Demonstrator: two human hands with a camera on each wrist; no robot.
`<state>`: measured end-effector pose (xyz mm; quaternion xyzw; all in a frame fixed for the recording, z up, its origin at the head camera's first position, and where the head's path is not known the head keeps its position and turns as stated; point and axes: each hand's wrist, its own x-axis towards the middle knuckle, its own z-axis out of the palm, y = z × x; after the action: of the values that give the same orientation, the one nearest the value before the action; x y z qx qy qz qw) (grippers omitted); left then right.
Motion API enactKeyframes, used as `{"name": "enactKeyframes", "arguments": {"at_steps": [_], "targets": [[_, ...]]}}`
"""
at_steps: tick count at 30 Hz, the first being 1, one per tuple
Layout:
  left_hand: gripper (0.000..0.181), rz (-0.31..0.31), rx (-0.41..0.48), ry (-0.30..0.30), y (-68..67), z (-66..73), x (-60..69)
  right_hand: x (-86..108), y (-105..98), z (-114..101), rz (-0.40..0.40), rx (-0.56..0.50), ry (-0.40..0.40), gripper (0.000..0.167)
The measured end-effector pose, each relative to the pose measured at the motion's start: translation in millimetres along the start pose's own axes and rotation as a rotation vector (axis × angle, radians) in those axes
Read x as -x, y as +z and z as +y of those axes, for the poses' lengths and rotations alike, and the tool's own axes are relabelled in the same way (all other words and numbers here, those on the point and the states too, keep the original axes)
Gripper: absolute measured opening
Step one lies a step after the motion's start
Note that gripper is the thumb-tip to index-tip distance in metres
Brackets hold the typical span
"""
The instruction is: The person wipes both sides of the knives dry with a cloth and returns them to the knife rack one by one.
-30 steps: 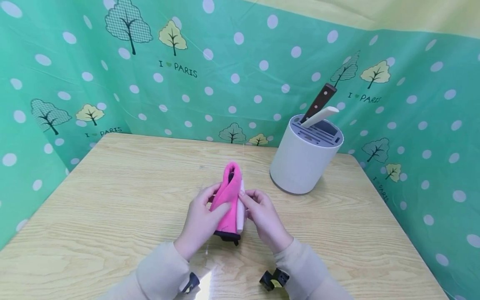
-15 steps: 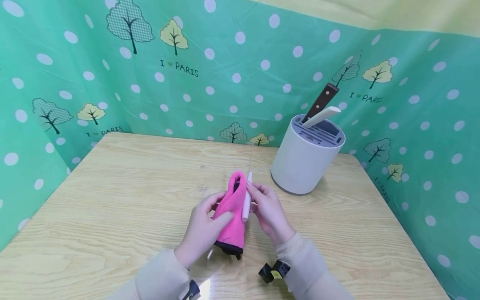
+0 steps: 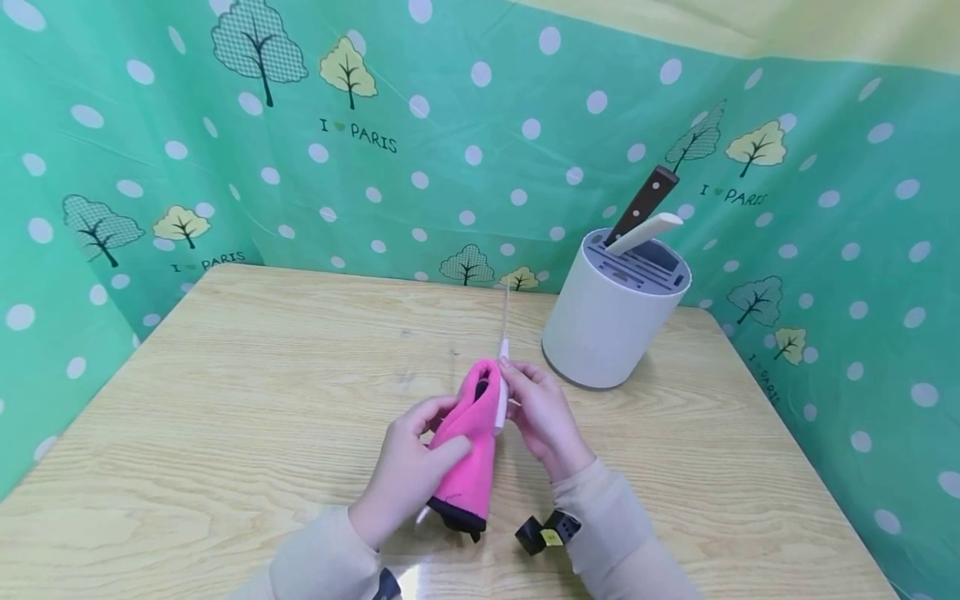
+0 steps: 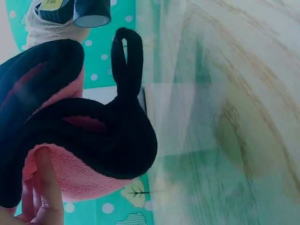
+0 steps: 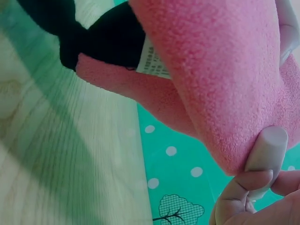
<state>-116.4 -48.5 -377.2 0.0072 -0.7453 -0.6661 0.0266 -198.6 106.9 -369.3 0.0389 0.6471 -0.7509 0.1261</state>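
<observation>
A pink towel [image 3: 471, 471] with black trim is bunched in my left hand [image 3: 408, 467], the thumb lying across its front. The left wrist view shows its dark border and a black hanging loop [image 4: 127, 61]. My right hand [image 3: 546, 421] pinches the white handle of a knife [image 3: 502, 404] between thumb and fingers. Its thin blade, seen almost edge-on, points away towards the back of the table. In the right wrist view the handle's end [image 5: 269, 147] lies against the pink cloth [image 5: 220, 79], where a white label [image 5: 152, 61] also shows.
A white round knife block [image 3: 607, 325] stands at the back right of the wooden table [image 3: 262, 400]. It holds a brown-handled knife [image 3: 643, 204] and a white-handled one [image 3: 647, 233]. A green dotted curtain [image 3: 420, 183] hangs behind. A small white sliver [image 3: 422, 515] shows below the towel, its kind unclear.
The knife has moved away from me and slightly right along the towel, baring its blade from about half a second ago. The towel has come lower and a little to the right.
</observation>
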Motion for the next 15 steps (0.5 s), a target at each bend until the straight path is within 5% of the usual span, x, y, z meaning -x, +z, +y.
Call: {"name": "enactKeyframes", "arguments": {"at_steps": [15], "targets": [[0.046, 0.057, -0.044, 0.017, -3.4, 3.8, -7.4, 18.7, 4.8, -2.0, -0.09, 0.031, -0.039, 0.012]]}}
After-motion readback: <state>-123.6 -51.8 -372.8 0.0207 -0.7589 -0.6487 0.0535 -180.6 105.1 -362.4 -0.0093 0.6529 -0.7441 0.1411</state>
